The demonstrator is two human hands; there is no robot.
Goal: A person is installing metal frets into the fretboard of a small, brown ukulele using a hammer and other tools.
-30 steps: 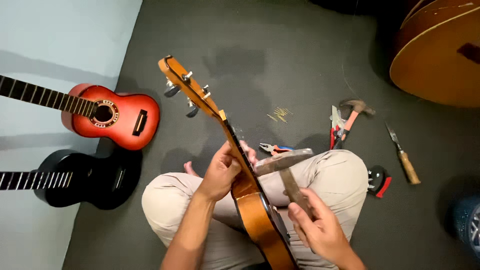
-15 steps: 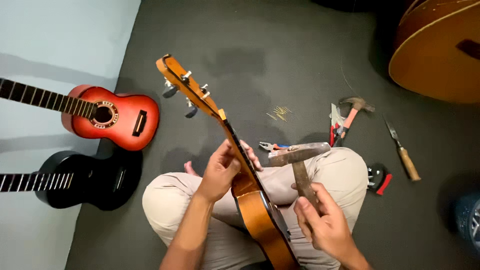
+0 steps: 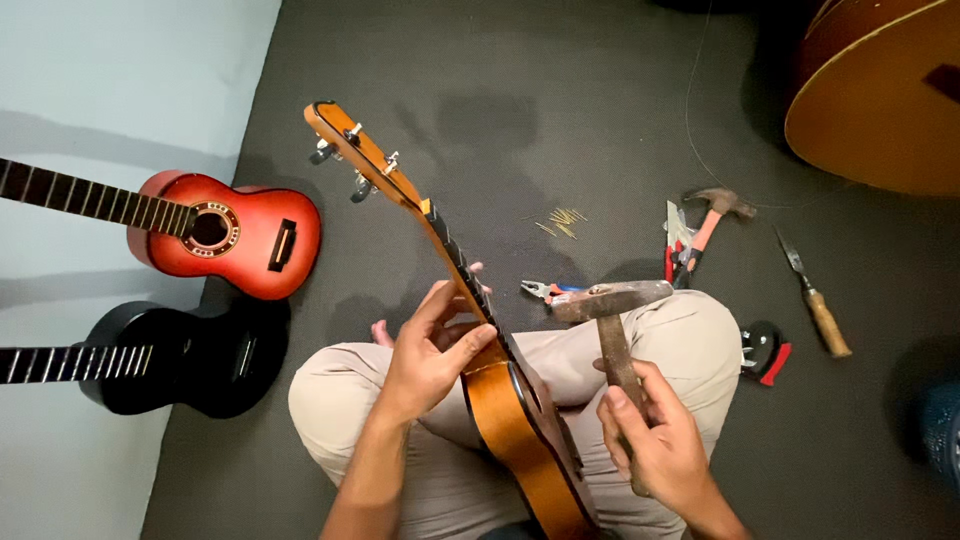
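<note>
Ukulele (image 3: 520,420) neck is gripped by the left hand (image 3: 432,352), the right hand (image 3: 655,445) clasps a hammer (image 3: 612,315), whose careless blow could dent frets.

Orange ukulele (image 3: 520,420) tilted across lap; hammer (image 3: 612,320) raised beside it.

Dim, even overhead light; soft shadows on dark floor; sharp focus; slight wide-angle distortion.
</note>
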